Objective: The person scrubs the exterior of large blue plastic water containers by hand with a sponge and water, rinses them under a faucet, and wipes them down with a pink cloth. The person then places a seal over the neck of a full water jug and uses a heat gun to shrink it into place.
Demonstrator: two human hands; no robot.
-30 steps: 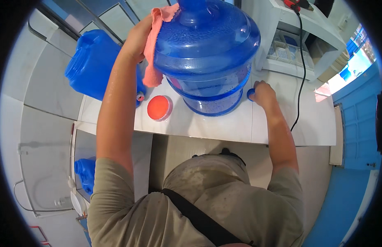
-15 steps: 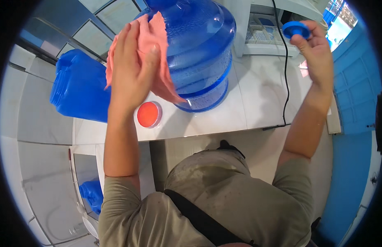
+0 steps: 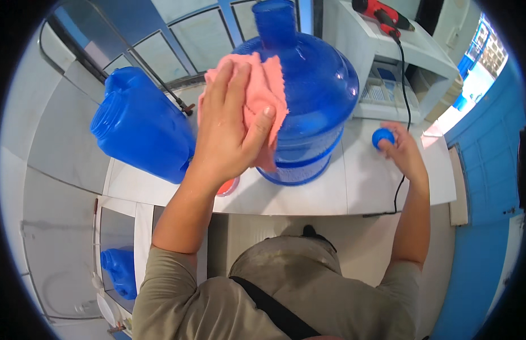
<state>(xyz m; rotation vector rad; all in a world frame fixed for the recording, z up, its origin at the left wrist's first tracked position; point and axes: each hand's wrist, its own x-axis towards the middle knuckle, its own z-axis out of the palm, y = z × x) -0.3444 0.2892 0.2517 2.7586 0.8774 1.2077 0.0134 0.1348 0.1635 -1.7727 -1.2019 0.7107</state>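
A big translucent blue water bottle (image 3: 316,90) stands upright on the white counter, its neck (image 3: 277,25) pointing up. With fingers and thumb spread over a pink cloth (image 3: 268,76), my left hand (image 3: 229,133) holds it against the bottle's left shoulder. To the right of the bottle, my right hand (image 3: 409,156) grips a round blue cap (image 3: 382,137) between thumb and fingers, apart from the bottle. A small round container with an orange-red top (image 3: 226,188) sits on the counter, partly hidden behind my left forearm.
A blue jerrycan (image 3: 144,133) lies tilted at the left, and another blue container (image 3: 120,273) is on a lower shelf. A red and black heat gun (image 3: 384,14) rests on the white shelf unit (image 3: 370,56); its black cord (image 3: 407,96) hangs across the counter (image 3: 359,192).
My right hand has come down and nearer with the cap, which has turned in the fingers. My left hand stays on the cloth at the bottle. The head view has shifted, showing more beyond the counter.
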